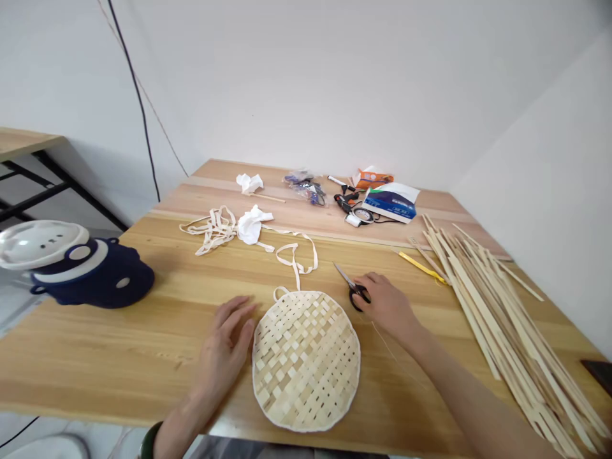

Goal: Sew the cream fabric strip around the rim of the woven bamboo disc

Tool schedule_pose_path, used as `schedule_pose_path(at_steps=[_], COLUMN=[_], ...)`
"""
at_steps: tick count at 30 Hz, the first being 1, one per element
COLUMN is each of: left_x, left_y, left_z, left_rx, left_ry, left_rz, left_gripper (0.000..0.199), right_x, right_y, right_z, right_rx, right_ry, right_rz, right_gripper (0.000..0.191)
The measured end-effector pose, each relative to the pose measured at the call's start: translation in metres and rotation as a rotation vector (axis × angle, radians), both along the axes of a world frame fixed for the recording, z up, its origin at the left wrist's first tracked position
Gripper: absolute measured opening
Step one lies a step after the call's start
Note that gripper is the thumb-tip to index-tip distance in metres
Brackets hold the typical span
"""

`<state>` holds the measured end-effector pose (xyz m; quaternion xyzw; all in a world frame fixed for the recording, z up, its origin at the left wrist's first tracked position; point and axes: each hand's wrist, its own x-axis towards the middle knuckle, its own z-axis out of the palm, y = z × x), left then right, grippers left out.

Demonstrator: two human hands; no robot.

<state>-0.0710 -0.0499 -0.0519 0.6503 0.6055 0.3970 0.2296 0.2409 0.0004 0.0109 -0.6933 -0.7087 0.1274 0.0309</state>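
Observation:
A round woven bamboo mat (306, 360) with a white cloth edging lies flat near the table's front edge. From its top edge runs a long cream fabric tape (313, 255), which trails back over the table. My left hand (229, 344) rests at the mat's left side, fingers apart and nothing in them; the fingertips are at or very near the rim. Right of the mat, my right hand (382, 299) has its fingers curled on the black handles of a pair of scissors (354, 288). The blades point away to the back left. A thin thread (387, 344) lies below this hand.
Bamboo strips (502, 331) lie in a long pile at right, beside a yellow-handled cutter (421, 266). Crumpled white tissues (251, 224) are at back left. Behind stand a blue tissue box (391, 203), a glue gun (347, 201) and bagged items (306, 186). A navy-and-white container (90, 271) stands left.

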Motion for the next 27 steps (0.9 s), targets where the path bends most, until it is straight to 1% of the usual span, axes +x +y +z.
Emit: schedule_pose_path(at_steps=[3, 6, 9, 10, 12, 13, 14, 17, 18, 19, 21, 23, 25, 27], left_x=[-0.001, 0.004, 0.014, 0.018, 0.026, 0.029, 0.032, 0.039, 0.041, 0.043, 0.045, 0.047, 0.048, 0.05], left_y=[0.012, 0.029, 0.044, 0.048, 0.053, 0.055, 0.056, 0.056, 0.055, 0.054, 0.053, 0.052, 0.051, 0.05], left_z=[0.01, 0.018, 0.022, 0.022, 0.023, 0.024, 0.025, 0.027, 0.028, 0.028, 0.029, 0.028, 0.027, 0.026], left_rx=[-0.007, -0.048, -0.075, -0.086, -0.11, -0.122, -0.133, -0.178, -0.198, -0.219, -0.261, -0.305, -0.355, -0.411], left_ry=[0.001, 0.061, 0.168, 0.2, 0.233, 0.234, 0.227, 0.18, 0.156, 0.129, 0.059, -0.035, -0.151, -0.281], left_rz=[-0.046, -0.134, -0.175, -0.177, -0.173, -0.168, -0.162, -0.143, -0.135, -0.123, -0.098, -0.079, -0.068, -0.063], left_gripper=[0.034, 0.033, 0.031, 0.029, 0.025, 0.023, 0.019, 0.009, 0.008, 0.008, 0.01, 0.013, 0.016, 0.018], right_x=[-0.011, -0.009, -0.001, 0.003, 0.01, 0.013, 0.015, 0.012, 0.008, 0.003, -0.009, -0.021, -0.031, -0.038], right_y=[0.008, 0.017, 0.022, 0.023, 0.02, 0.017, 0.012, -0.008, -0.017, -0.026, -0.044, -0.058, -0.068, -0.074], right_z=[-0.007, -0.006, -0.002, -0.001, 0.002, 0.003, 0.003, 0.001, -0.001, -0.003, -0.007, -0.012, -0.015, -0.017], right_rx=[-0.032, -0.037, -0.019, -0.017, -0.014, -0.012, -0.012, -0.056, -0.096, -0.149, -0.269, -0.338, -0.32, -0.253], right_ry=[-0.017, 0.036, 0.17, 0.237, 0.368, 0.454, 0.585, 1.164, 1.344, 1.471, 1.572, 1.614, 1.614, 1.597], right_rz=[0.013, -0.002, -0.042, -0.059, -0.092, -0.111, -0.14, -0.305, -0.364, -0.409, -0.428, -0.396, -0.342, -0.296], right_gripper=[0.027, 0.019, 0.004, 0.004, 0.013, 0.019, 0.022, 0.025, 0.027, 0.028, 0.03, 0.032, 0.036, 0.039])
